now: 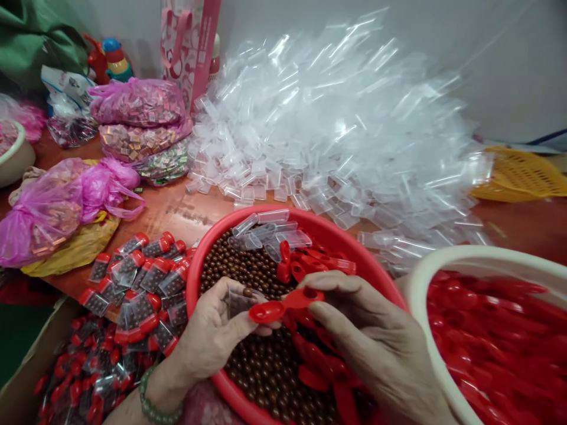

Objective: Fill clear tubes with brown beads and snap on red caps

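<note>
Over a red basin (198,277) full of small brown balls (261,369), my left hand (208,333) is closed around a small clear plastic tube (241,302). A brown ball shows at the tube's upper end; how full it is I cannot tell. My right hand (376,333) pinches a red plastic cap (299,300) between thumb and fingers. The cap's rounded left end meets my left thumb, at the tube's near side. Several loose red caps (325,363) and clear tubes (266,230) lie on the balls inside the basin.
A big heap of clear tubes (328,130) covers the table's back. Right of the basin stands a white tub (425,283) of red caps. Filled red-capped tubes (137,277) pile up at left, above a box of more. Pink bags (137,103) sit farther back.
</note>
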`<state>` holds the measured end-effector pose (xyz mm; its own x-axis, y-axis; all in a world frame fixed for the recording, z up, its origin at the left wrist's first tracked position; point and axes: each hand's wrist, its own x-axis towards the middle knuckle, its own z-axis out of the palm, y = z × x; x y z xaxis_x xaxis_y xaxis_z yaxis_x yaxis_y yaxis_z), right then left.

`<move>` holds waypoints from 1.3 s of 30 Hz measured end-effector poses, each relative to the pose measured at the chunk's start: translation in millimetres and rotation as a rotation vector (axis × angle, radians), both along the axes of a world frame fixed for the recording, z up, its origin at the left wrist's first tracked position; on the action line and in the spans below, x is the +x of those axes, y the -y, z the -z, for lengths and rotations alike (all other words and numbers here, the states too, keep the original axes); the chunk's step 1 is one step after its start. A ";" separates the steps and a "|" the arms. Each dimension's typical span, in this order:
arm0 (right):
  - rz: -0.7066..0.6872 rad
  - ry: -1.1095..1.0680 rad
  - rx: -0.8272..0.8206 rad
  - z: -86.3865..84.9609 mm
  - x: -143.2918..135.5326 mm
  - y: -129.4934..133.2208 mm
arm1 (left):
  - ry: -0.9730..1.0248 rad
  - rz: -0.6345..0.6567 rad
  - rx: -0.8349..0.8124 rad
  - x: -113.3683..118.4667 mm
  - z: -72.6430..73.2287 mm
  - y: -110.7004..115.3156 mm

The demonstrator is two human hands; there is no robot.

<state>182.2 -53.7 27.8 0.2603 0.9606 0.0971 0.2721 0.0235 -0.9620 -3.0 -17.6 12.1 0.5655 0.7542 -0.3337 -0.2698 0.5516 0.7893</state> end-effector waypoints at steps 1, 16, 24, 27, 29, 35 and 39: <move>-0.020 0.057 0.041 0.3 1.1 1.7 | 0.023 -0.011 -0.019 0.0 2.2 0.2; -0.526 0.576 0.188 -0.7 5.1 -0.4 | -0.176 0.021 -0.003 10.5 -1.8 -0.8; -0.201 0.152 0.000 -5.5 -0.3 -1.3 | -0.144 0.050 -0.033 10.6 -1.6 -2.3; -0.125 0.114 -0.016 -8.4 -3.2 -6.6 | -0.128 0.062 -0.040 10.8 0.1 -0.8; -0.187 0.164 0.029 -9.5 -6.4 -12.1 | -0.123 0.057 -0.031 10.7 1.5 -0.1; -0.196 0.174 0.027 -8.0 -20.2 -23.0 | -0.132 0.094 0.032 8.8 4.8 0.4; -0.214 0.179 0.042 -4.6 -15.5 -21.1 | -0.167 0.115 0.088 6.9 5.1 -0.4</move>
